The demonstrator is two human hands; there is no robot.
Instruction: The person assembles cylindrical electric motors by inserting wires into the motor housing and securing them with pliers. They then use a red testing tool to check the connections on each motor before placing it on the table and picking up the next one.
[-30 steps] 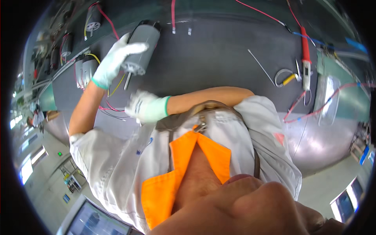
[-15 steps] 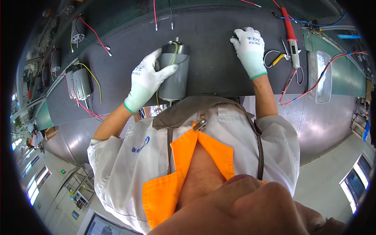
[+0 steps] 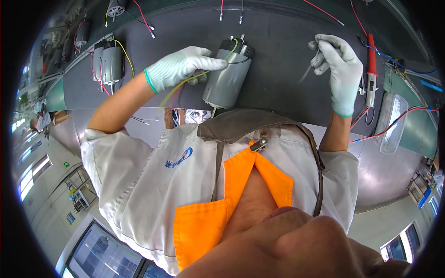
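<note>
A grey cylindrical electric motor (image 3: 227,81) lies tilted on the dark bench in front of me, its shaft end pointing away. My left hand (image 3: 190,67), in a white glove, is at its left side with a finger on the body. The fingers are closed round the motor's wires (image 3: 178,86), a yellow-green one among them, whose blurred ends trail toward me. My gloved right hand (image 3: 338,60) is raised to the right of the motor, fingers pinched on a thin pale strip (image 3: 306,72); motion blurs it, and its kind is unclear.
More grey motors (image 3: 112,65) with wires stand at the left. On the right are a red-handled tool (image 3: 371,60), a clear plastic tray (image 3: 391,123) and a red-blue cable (image 3: 394,126). Loose wire ends (image 3: 221,16) lie across the bench's far side.
My left hand has moved from gripping the motor's body to its wires, and the motor is more tilted. My right hand has lifted off the bench, now with the thin strip.
</note>
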